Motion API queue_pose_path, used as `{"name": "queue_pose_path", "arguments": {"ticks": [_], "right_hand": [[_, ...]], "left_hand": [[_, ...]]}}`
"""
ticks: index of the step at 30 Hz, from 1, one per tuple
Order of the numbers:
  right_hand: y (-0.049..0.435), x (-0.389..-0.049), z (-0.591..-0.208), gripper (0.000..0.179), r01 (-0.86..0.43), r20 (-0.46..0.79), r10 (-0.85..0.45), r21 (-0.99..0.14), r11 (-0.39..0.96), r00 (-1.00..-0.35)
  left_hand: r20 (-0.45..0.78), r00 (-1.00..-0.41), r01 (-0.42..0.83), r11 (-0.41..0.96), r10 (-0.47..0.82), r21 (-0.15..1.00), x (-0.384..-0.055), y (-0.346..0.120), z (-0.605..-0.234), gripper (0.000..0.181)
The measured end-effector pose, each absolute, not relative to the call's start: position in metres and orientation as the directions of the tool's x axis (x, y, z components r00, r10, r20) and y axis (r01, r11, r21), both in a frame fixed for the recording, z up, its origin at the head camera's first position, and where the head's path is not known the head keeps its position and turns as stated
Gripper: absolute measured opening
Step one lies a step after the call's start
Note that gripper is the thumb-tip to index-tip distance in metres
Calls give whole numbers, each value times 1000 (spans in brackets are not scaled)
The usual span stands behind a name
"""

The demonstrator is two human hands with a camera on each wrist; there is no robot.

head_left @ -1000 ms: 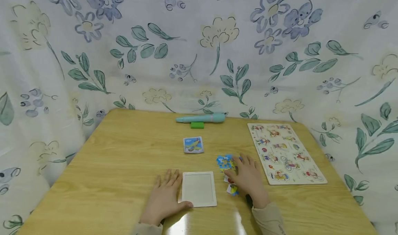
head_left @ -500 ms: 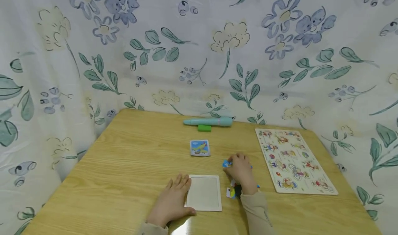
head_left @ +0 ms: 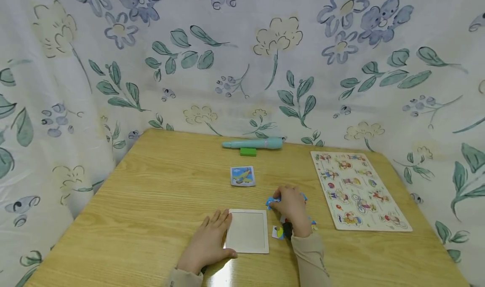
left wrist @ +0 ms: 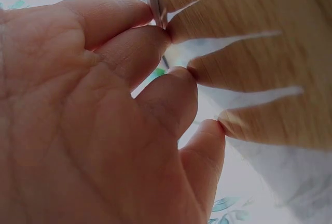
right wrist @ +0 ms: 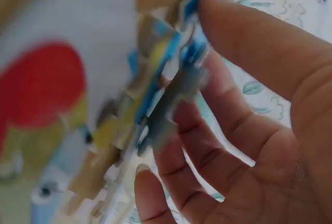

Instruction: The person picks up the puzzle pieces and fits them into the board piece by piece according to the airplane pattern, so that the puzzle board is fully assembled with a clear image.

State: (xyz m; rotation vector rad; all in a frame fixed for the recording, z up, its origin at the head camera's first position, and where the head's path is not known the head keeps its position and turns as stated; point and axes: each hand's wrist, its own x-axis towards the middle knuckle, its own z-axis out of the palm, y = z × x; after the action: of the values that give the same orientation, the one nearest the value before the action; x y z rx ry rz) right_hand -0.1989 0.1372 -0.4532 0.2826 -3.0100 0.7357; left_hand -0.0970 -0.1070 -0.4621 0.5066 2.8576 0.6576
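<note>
The left hand [head_left: 206, 242] lay, fingers extended, against the left edge of the near-square white tray [head_left: 248, 231], whose sides pointed away from the person; beyond its right edge, the right hand [head_left: 291, 205], curled, apparently pinched a blue puzzle piece [head_left: 270, 202]; marks on the right sleeve [head_left: 311, 255] were illegible.

no txt/nos. legible; marks on r sleeve [head_left: 310, 255] too small to read.
</note>
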Motion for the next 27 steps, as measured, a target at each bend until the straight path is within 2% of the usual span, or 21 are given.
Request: {"name": "queue_pose_path", "arguments": {"ticks": [4,9,13,15,21,27], "right_hand": [[139,-201,-455,18,-149,-1,-173,-506,849,-985],[139,-202,-454,11,-150,1,-194,-637,756,-981],[138,-202,-455,9,-149,0,-206,-686,712,-979],[137,-201,-454,11,-139,-9,-195,-674,726,-981],[128,-197,-451,41,-107,-87,-190,-573,812,-978],[113,-195,-451,27,-174,-74,-249,-530,830,-966]], "left_hand": [[-89,-931,280,847,355,451,-97,-107,-462,103],[-89,-931,280,851,353,444,-98,-107,-461,103],[-87,-931,283,852,355,441,-97,-107,-461,103],[-86,-930,287,852,358,438,-97,-107,-461,103],[-79,-929,293,850,362,437,-97,-107,-460,102],[-72,-932,290,848,356,443,-96,-108,-459,99]]}}
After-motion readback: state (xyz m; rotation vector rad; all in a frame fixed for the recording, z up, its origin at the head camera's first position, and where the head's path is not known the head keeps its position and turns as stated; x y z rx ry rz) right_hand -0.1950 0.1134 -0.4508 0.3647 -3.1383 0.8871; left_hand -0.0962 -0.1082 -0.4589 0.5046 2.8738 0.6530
